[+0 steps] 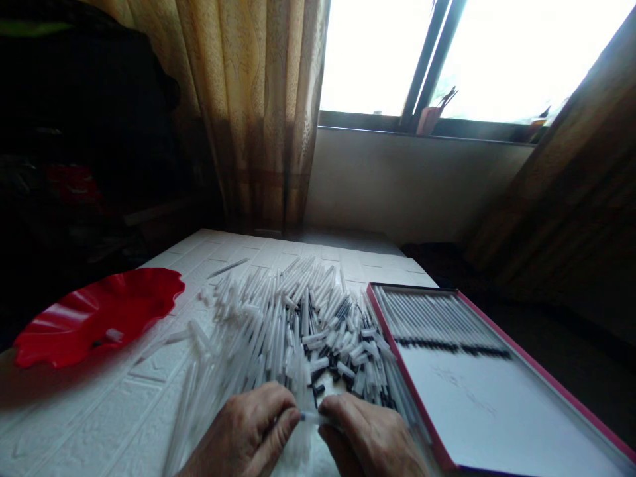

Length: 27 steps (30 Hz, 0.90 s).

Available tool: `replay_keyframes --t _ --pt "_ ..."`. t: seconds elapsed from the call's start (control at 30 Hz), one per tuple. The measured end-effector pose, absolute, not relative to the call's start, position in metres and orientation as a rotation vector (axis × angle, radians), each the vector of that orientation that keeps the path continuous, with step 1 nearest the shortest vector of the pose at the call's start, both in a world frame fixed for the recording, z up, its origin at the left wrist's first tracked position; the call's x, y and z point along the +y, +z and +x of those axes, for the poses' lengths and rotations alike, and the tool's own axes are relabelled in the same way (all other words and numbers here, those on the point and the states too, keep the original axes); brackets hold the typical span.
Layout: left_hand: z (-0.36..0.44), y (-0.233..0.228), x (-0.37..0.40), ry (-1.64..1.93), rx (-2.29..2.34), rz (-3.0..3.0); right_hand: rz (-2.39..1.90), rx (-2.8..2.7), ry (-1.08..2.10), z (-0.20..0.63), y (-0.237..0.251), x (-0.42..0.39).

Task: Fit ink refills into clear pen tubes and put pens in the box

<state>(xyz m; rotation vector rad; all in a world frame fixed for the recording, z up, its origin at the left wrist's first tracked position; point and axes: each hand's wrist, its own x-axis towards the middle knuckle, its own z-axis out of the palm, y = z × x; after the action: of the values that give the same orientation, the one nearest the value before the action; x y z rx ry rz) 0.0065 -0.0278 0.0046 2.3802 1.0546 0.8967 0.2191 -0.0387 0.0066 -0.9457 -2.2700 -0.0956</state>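
- Nearest, a translucent pen piece (312,418) bridges the short gap between the left hand (256,424) and the right hand (372,430), its long axis running sideways from one to the other.
- The fingers of both hands are pinched on it, one hand at each end; whether it is one part or two joined is hidden.
- Just beyond lie loose pen caps (355,354), nearer the right hand, and clear pen barrels (265,331), mostly pointing away.
- To the right, a red-rimmed box (415,401) sits nearer the right hand, a row of pens (437,318) across its far end.
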Motion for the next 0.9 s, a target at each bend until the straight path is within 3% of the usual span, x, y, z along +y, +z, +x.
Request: replay_keyframes --t 0.5,0.9 --pt "0.0035 0.0017 -0.0269 1.043 1.015 2.379 -0.978 -2.298 -0.050 0.2248 0.0013 -0.0387" --pt "0.0047 0.0031 -0.0272 0.917 1.068 2.399 -0.932 -2.269 -0.105 0.2187 0.0030 -0.0363"
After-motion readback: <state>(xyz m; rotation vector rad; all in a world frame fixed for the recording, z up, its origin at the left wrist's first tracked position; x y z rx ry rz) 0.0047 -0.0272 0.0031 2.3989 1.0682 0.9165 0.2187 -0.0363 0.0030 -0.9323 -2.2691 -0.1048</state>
